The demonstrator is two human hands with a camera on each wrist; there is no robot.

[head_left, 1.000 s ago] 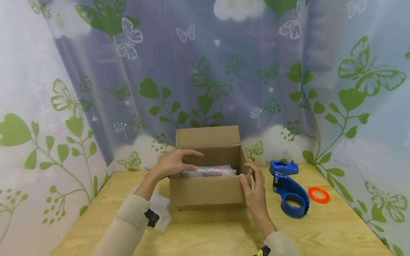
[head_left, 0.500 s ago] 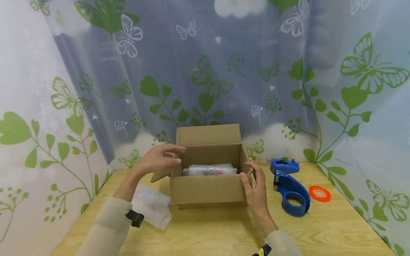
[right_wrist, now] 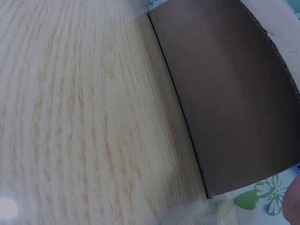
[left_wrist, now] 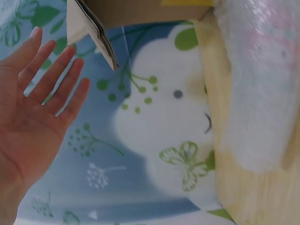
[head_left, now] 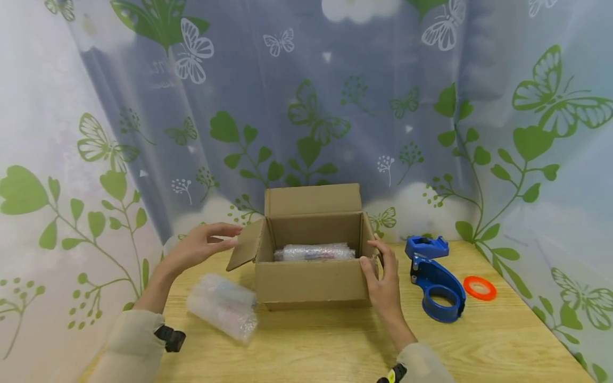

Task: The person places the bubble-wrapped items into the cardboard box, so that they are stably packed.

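Observation:
An open cardboard box (head_left: pixel 313 284) stands on the table, its back flap raised and its left flap (head_left: pixel 246 246) folded outward. Inside lies a bubble-wrapped item (head_left: pixel 316 252). My left hand (head_left: pixel 196 247) is held out beside the left flap with its fingers nearly straight; the left wrist view shows the palm (left_wrist: pixel 28 122) with nothing in it. My right hand (head_left: pixel 385 282) grips the box's front right corner, thumb on the front edge and fingers along the right side. Another bubble-wrapped bundle (head_left: pixel 225 307) lies on the table left of the box, its contents blurred by the wrap.
Right of the box are a blue desktop tape dispenser (head_left: pixel 426 247), a blue hand-held tape dispenser (head_left: pixel 442 314) and an orange ring-shaped roll (head_left: pixel 487 288). A printed curtain (head_left: pixel 306 106) hangs behind the wooden table (head_left: pixel 306 351).
My left hand has moved from over the box out to the left, fully uncovering the left flap and the bundle on the table. The right hand stays on the box corner.

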